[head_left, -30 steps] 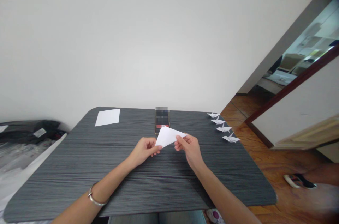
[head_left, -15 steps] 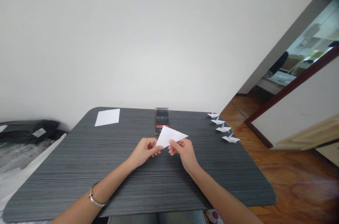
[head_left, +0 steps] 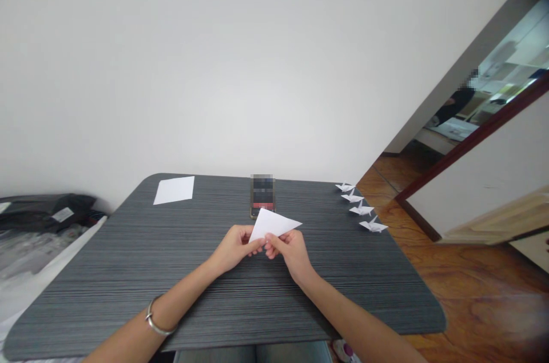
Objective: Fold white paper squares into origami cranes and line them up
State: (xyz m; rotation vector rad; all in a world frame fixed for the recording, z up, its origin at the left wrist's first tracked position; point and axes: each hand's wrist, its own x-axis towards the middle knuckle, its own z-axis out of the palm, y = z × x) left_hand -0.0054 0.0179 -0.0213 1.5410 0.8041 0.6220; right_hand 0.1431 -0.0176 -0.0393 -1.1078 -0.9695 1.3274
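Observation:
Between my two hands is a folded white sheet of paper (head_left: pixel 273 223), triangular in outline, held up off the table. My left hand (head_left: pixel 238 246) pinches it at its lower left corner. Along the lower edge, the thumb and fingers of my right hand (head_left: pixel 287 248) grip it too, the thumbs close together. Just behind the paper, a phone (head_left: pixel 263 194) lies on the dark table (head_left: pixel 206 306), its lower end partly covered by the paper.
A flat white paper sheet (head_left: pixel 174 190) lies at the table's back left. Several folded paper cranes (head_left: pixel 361 210) line the right edge. Black and clear plastic bags (head_left: pixel 47 211) are heaped on the left. A person (head_left: pixel 457 103) shows through the doorway at right.
The folded paper has come slightly lower and to the left. My right hand has slid left along its edge, nearer my left hand. A person has appeared in the doorway.

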